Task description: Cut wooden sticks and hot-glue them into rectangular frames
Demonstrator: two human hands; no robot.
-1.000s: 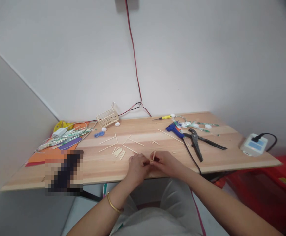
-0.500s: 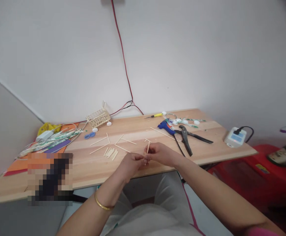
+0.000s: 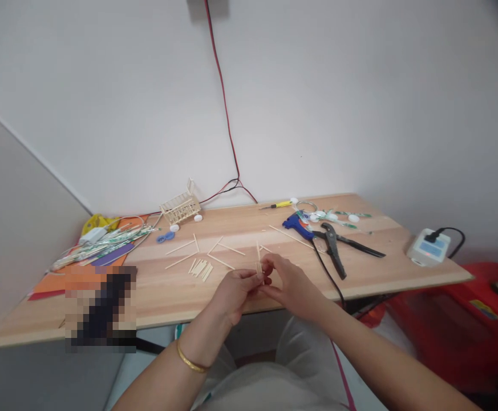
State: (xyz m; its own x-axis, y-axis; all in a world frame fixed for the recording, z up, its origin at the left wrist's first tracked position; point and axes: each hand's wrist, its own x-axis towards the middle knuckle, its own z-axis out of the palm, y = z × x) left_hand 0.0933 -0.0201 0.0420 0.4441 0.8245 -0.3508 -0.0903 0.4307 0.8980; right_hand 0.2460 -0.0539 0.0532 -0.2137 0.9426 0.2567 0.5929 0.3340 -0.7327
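Near the front edge of the table, my left hand pinches thin wooden sticks between thumb and fingers, and they stand nearly upright. My right hand meets it from the right, its curled fingertips closed about the lower part of the same sticks. Fingers partly hide how the sticks join. Left of the hands lies a small pile of short cut sticks. Behind that are longer sticks joined at angles. A blue glue gun and black-handled pliers rest to the right.
At the back left stands a small stick-built cart with white wheels, by blue discs. Packaged sticks lie over coloured sheets. A yellow-handled knife is at the back. A white power box sits at the right end.
The view has shifted slightly, so the table things appear further right. My right thumb and forefinger have spread somewhat, and the held sticks now stand more upright.
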